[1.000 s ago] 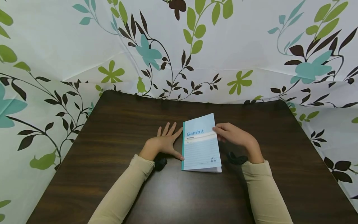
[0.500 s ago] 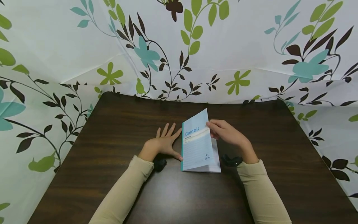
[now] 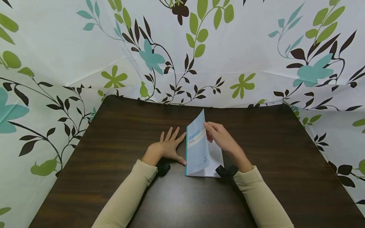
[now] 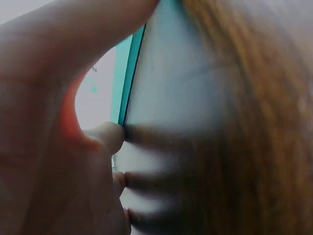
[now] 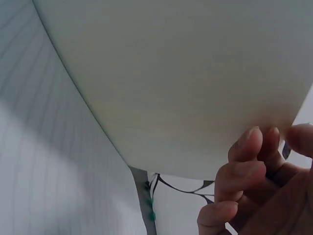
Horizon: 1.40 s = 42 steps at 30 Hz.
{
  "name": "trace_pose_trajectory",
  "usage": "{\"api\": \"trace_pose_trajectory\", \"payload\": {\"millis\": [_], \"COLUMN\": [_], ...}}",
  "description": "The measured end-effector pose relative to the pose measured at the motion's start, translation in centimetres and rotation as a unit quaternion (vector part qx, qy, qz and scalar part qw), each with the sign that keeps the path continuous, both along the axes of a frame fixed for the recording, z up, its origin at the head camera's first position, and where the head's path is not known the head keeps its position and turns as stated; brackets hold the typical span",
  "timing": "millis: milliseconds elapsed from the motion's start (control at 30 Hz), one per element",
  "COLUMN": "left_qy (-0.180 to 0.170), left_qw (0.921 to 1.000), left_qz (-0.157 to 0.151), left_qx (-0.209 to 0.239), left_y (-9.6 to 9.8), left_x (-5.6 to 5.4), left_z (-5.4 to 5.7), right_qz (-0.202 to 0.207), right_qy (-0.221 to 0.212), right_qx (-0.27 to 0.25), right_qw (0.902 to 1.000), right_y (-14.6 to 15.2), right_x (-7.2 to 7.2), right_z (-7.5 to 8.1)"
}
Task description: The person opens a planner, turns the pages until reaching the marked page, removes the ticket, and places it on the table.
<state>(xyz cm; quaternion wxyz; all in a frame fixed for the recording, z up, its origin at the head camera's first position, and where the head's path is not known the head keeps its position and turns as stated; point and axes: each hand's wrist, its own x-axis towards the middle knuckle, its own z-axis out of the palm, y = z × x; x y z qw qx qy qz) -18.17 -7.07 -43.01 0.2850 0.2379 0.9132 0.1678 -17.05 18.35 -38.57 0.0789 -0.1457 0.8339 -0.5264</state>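
Observation:
A light blue notebook (image 3: 196, 148) with "Gambit" printed on its cover and a teal spine lies on the dark wooden table (image 3: 148, 117). Its front cover stands raised and tilted to the left, baring a lined white page (image 3: 215, 156). My right hand (image 3: 220, 136) pinches the cover's outer edge between thumb and fingers; the right wrist view shows the cover's plain inner side (image 5: 171, 88) over the ruled page. My left hand (image 3: 168, 148) lies flat with fingers spread, its thumb and forefinger tips at the teal spine (image 4: 128, 78).
A white cloth (image 3: 242, 41) with leaf and flower prints hangs behind and beside the table. Black straps with small devices (image 3: 226, 171) sit at both wrists. Beige sleeves (image 3: 262, 193) cover the forearms.
My right hand has moved left, swinging the notebook's cover up and over from nearly flat to steeply raised, so more of the lined page shows. The left hand has stayed at the spine.

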Motion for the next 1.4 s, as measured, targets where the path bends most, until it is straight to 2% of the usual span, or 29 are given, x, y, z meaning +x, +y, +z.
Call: {"api": "trace_pose_trajectory", "payload": {"millis": [167, 400, 633, 933, 1267, 1400], "left_qy": [-0.002, -0.008, -0.009, 0.002, -0.003, -0.014], "left_qw": [0.9999, 1.0000, 0.9998, 0.9998, 0.9983, 0.9962], "left_qz": [-0.002, -0.001, 0.003, -0.006, -0.015, 0.030], "left_qx": [0.012, 0.000, 0.016, 0.018, 0.057, 0.080], "left_y": [-0.2, -0.2, -0.4, -0.6, -2.1, -3.7], "left_x": [0.0, -0.1, 0.2, -0.6, -1.0, -1.3], "left_z": [-0.1, 0.3, 0.7, -0.5, 1.2, 2.6], "right_qz": [0.034, 0.088, 0.123, 0.138, 0.139, 0.142], "right_qy": [0.013, 0.025, 0.006, -0.005, -0.012, -0.012], "right_qx": [0.000, 0.003, 0.006, 0.029, 0.043, 0.049], "right_qw": [0.9993, 0.9958, 0.9923, 0.9901, 0.9892, 0.9886], "right_y": [-0.7, -1.5, -2.2, -2.9, -3.9, -4.4], "right_x": [0.5, 0.7, 1.1, 1.4, 2.0, 2.2], "right_z": [-0.2, -0.2, -0.5, -0.8, -1.0, -1.3]}}
